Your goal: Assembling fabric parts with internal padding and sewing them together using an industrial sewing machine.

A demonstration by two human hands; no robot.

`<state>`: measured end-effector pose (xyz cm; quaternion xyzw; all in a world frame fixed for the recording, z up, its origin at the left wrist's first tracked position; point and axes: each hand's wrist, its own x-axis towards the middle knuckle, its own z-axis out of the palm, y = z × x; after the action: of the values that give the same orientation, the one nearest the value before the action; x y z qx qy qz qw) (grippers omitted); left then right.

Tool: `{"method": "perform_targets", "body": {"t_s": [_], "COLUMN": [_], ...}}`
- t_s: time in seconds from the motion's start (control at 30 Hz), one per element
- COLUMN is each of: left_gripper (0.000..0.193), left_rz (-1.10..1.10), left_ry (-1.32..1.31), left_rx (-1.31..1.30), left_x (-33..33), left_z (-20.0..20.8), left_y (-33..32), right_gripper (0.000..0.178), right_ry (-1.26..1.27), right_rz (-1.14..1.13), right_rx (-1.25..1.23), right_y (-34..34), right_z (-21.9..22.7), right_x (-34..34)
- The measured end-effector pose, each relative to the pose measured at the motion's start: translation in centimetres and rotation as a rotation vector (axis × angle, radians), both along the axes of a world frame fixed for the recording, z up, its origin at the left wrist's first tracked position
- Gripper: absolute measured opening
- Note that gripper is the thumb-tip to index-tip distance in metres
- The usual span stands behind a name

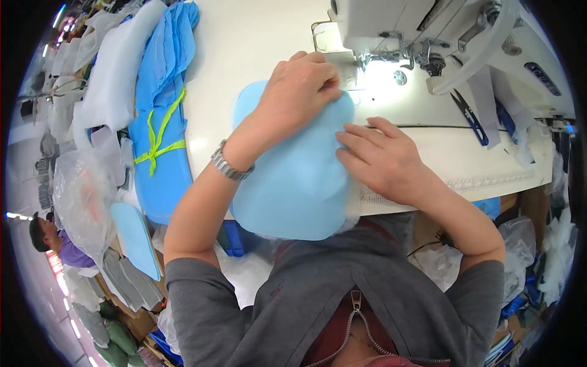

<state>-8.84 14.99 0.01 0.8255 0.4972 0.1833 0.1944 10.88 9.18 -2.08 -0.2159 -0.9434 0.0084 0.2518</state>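
A light blue, rounded fabric piece [287, 189] with a pale padded layer showing at its lower edge lies on the white table, its near end reaching the table's front edge. My left hand [296, 92] is closed at its far edge, thumb and fingertips pinched together by the sewing machine's needle area. My right hand [385, 159] rests along the right edge of the piece, fingers stretched out and slightly apart. The white sewing machine [391, 24] stands just beyond, its lamp lighting the needle plate [385, 82].
A bundle of blue fabric [160, 183] tied with a yellow-green strip lies at the left, beside white padding [125, 67]. Thread snips [469, 119] and a ruler strip [489, 181] are on the right of the table. Another person [58, 241] is far left.
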Motion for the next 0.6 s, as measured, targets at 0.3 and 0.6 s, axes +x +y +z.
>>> {"method": "perform_targets", "body": {"t_s": [0.3,0.6], "left_gripper": [0.009,0.020], "left_rz": [0.116,0.103], "left_ry": [-0.067,-0.108], "left_rx": [-0.182,-0.152], "left_x": [1.8,2.1], "left_z": [-0.3,-0.7], "left_y": [3.2,5.5], "right_gripper": [0.018,0.019], "right_ry": [-0.060,-0.037], "right_rz": [-0.020,-0.106], "right_rx": [-0.051,-0.134], "right_y": [1.9,3.0], "right_z": [0.3,0.3], "right_x": [2.0,2.4]}}
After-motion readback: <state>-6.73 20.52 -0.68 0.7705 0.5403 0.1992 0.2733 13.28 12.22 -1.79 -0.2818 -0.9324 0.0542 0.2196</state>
